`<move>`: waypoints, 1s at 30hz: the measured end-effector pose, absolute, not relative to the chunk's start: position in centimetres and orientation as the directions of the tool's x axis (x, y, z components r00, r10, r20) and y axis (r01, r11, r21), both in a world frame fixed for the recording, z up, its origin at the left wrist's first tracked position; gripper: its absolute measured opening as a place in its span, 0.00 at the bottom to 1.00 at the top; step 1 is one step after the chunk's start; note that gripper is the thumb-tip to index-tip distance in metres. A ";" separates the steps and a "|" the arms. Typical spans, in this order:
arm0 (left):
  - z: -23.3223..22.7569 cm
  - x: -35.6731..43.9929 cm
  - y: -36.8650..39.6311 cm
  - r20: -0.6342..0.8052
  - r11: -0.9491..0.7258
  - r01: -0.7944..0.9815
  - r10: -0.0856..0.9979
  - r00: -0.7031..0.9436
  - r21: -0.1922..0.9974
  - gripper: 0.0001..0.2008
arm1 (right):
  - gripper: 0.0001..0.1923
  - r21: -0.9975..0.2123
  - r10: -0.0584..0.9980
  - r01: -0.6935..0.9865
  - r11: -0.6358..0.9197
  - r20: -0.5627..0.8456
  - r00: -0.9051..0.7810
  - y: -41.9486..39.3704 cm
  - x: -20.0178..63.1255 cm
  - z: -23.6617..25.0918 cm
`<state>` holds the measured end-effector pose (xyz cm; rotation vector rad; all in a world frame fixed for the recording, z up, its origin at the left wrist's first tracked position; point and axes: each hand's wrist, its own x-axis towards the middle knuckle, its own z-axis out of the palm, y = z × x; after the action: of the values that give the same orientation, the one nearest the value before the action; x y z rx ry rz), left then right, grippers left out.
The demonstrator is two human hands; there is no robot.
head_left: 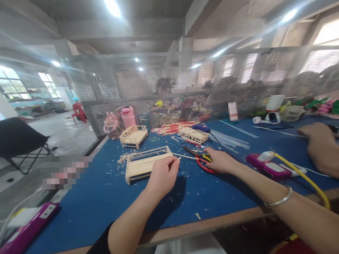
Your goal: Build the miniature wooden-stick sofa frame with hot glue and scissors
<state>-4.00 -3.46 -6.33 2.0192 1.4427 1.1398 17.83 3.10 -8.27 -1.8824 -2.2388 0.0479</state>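
My left hand (162, 174) pinches a thin wooden stick (185, 156) that runs to the right, just beside a small unfinished wooden bed frame (145, 164) lying on the blue table (106, 197). My right hand (219, 160) rests on red-and-yellow-handled scissors (201, 158), fingers over the handles. A silver bangle (279, 200) circles my right forearm.
Two finished miniature benches (134, 135) (193, 134) stand farther back, with red-tipped sticks (172, 128) and pale strips (230, 139). A pink bottle (128, 116) stands by the mesh wall. A pink device (267, 167) with a yellow cable lies right; another person's hand (321, 148) rests at the far right.
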 end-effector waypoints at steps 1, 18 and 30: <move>-6.4 -4.1 -3.4 0.373 -0.368 0.577 0.920 0.116 0.729 0.15 | 0.25 -0.149 0.981 0.977 0.153 0.146 -0.131 3.1 17.8 -8.0; -4.7 -4.1 -3.5 0.268 -0.238 0.306 0.962 -0.060 0.922 0.13 | 0.32 -0.799 0.820 0.407 0.442 0.177 -0.545 -3.6 14.3 -7.0; -4.7 -4.0 -3.8 0.304 -0.287 0.276 0.953 -0.021 0.917 0.15 | 0.32 -0.761 0.798 0.397 0.513 0.253 -0.547 -4.0 13.9 -6.9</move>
<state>-4.03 -3.80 -4.71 1.6137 1.3017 1.3403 13.86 -3.98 -6.85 -0.9709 -2.1596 0.8746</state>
